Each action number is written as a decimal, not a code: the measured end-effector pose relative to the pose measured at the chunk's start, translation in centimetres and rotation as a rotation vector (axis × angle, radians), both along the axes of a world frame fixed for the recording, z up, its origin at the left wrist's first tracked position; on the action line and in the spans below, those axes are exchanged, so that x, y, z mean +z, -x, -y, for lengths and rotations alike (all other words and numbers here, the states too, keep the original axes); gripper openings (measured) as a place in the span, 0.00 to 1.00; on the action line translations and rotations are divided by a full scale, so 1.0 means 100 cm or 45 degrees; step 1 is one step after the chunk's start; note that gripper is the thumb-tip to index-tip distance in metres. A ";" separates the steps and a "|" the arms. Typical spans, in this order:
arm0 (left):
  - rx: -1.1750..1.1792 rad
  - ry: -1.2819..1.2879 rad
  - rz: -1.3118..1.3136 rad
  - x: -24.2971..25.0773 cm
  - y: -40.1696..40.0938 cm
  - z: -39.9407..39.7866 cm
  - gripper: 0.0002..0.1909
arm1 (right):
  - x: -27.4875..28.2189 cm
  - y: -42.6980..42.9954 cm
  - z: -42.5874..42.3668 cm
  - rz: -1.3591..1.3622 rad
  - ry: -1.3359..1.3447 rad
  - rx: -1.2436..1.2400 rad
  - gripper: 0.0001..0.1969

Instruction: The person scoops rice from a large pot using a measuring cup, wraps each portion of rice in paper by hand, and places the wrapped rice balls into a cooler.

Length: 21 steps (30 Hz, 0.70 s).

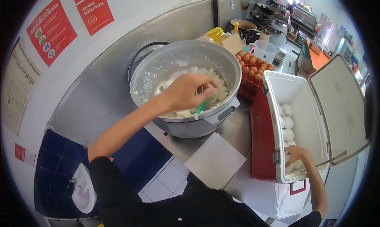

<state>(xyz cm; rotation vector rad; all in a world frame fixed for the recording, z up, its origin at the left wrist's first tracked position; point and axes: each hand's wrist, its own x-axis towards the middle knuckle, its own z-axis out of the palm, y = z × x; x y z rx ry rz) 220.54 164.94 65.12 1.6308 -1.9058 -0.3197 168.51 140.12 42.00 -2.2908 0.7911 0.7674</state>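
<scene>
A large grey metal pot (185, 129) stands before me, with white cooked rice (218, 97) in its bottom and stuck to its walls. My left hand (193, 90) is over the pot, fingers curled and thumb apart from the forefinger. Beneath that hand is a green plastic rice scoop (201, 107); whether the fingers touch it is hidden. At the right stands a red-and-white cooler box (259, 140), its lid (338, 108) swung back. Rows of white round packets (288, 122) lie inside. My right hand (297, 154) is down in the near end, its fingers around a white packet (287, 159).
Flat sheets of pale paper (216, 161) lie on the steel counter's front edge. Brown eggs (252, 63) sit in red trays behind the cooler, near a clear plastic jug (264, 51). A round dark lid (142, 56) leans behind the pot. A washbasin (84, 191) is low at left.
</scene>
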 end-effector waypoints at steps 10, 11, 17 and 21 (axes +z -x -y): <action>-0.430 -0.641 0.511 -0.177 -0.077 0.114 0.13 | 0.121 -0.057 -0.104 0.744 0.546 -1.169 0.16; -0.336 -0.741 0.688 -0.175 -0.077 0.117 0.16 | 0.118 -0.048 -0.116 0.727 0.550 -1.203 0.16; -0.250 -0.736 0.846 -0.153 -0.141 0.114 0.22 | 0.068 0.003 -0.152 0.999 1.057 -1.445 0.10; -0.389 -0.546 0.898 -0.152 -0.196 0.121 0.23 | 0.073 -0.013 -0.149 0.864 1.042 -1.715 0.12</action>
